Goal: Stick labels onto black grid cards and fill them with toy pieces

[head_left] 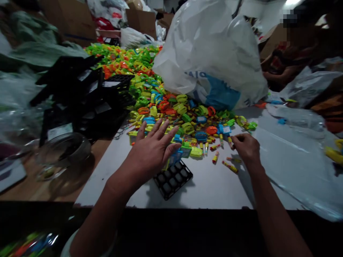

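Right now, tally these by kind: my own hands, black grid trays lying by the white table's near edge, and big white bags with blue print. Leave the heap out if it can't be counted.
Your hands, left hand and right hand: 2
Black grid tray: 1
Big white bag: 1
Total: 4
Coloured pieces: too crowded to count.

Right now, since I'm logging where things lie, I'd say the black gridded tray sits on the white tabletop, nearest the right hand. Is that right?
Not quite: the head view shows the black gridded tray nearest the left hand, not the right hand. It does sit on the white tabletop.
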Tool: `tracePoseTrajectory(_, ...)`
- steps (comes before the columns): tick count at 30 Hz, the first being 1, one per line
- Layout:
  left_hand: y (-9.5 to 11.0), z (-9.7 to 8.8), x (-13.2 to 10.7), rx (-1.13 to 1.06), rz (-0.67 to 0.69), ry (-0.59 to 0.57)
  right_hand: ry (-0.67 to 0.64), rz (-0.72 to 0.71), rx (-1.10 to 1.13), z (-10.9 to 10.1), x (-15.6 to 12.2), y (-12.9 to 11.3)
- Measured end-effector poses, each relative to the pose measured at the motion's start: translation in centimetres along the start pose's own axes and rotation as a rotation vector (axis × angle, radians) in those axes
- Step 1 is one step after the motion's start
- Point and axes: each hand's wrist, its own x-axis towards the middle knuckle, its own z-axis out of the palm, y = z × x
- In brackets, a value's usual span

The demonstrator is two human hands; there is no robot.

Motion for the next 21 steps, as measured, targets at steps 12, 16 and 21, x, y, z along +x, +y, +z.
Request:
tracePoseTrajectory(12,-1.3,2.6,-0.7,0.015,-0.007,0.087,-0.029,-0.027,-0.101,0.8,2.7,0.1)
tracePoseTrajectory(16,-1.1,2.2,-0.9,-0.007,-0.031,0.059,-0.005,-0.014,-0.064,0.5,1.4,-0.1)
tracePoseTrajectory(21,-0.9,2.3,-1.0,-0.017,-0.035,0.060,-0.011,-0.050,0.490,-0.3,-6.1,-3.1)
